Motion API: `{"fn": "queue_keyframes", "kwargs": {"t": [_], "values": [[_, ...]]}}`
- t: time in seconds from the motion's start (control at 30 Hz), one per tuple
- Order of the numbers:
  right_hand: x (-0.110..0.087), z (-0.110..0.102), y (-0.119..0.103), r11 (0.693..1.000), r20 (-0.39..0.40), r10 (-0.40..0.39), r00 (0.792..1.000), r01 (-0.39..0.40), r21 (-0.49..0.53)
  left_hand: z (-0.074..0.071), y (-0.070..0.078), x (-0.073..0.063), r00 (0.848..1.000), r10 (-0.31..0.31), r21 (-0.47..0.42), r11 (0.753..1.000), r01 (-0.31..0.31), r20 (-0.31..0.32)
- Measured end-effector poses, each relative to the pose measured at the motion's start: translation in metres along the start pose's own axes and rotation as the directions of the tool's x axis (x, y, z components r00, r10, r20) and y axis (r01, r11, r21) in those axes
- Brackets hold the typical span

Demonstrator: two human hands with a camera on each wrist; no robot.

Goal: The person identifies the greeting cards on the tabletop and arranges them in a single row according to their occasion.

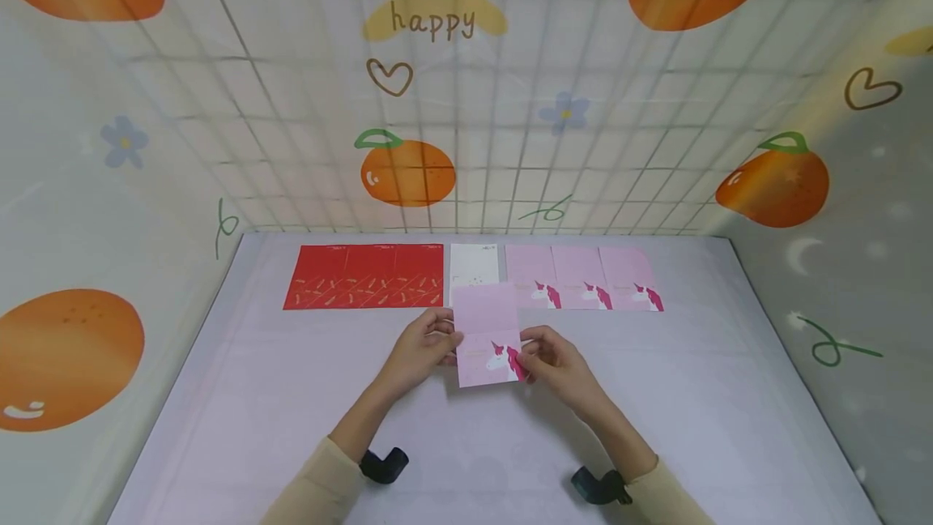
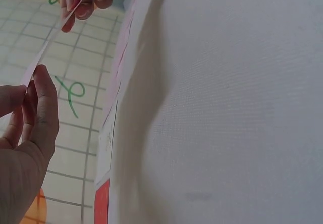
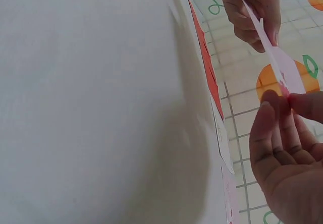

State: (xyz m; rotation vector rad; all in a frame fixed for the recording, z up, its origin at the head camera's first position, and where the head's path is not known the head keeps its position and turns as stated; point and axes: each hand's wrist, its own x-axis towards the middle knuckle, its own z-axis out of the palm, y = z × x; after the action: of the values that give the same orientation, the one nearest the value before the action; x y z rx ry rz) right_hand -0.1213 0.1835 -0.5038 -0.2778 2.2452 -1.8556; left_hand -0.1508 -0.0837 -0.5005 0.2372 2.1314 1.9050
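Between both hands a pink card with a printed white-and-magenta unicorn is held up off the table, creased across its middle. The left hand pinches its left edge, thumb on the front side. The right hand pinches it at the lower right, thumb over the unicorn's mane. From the right wrist view the card appears nearly edge-on, its upper part bent at the crease. Behind it lies a white card, whose lower part the held card overlaps in the head view.
Three red cards with gold marks lie side by side at the back left. Three pink unicorn cards form a row at the back right. A pale cloth covers the table. Black wrist mounts sit under both forearms.
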Motion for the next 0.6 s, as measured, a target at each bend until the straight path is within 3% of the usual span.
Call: {"fn": "queue_keyframes", "kwargs": {"t": [0.3, 0.6], "values": [[-0.0002, 0.0005, 0.0000, 0.999, -0.011, 0.013, 1.000, -0.013, 0.034, 0.0026, 0.0034, 0.0005, 1.000, 0.020, -0.020, 1.000, -0.020, 0.012], [-0.0004, -0.0017, -0.0026, 0.998, -0.037, 0.042, 0.998, -0.041, 0.037, 0.0053, 0.0043, 0.0002, 1.000, -0.002, -0.035, 0.999, 0.003, 0.016]]}}
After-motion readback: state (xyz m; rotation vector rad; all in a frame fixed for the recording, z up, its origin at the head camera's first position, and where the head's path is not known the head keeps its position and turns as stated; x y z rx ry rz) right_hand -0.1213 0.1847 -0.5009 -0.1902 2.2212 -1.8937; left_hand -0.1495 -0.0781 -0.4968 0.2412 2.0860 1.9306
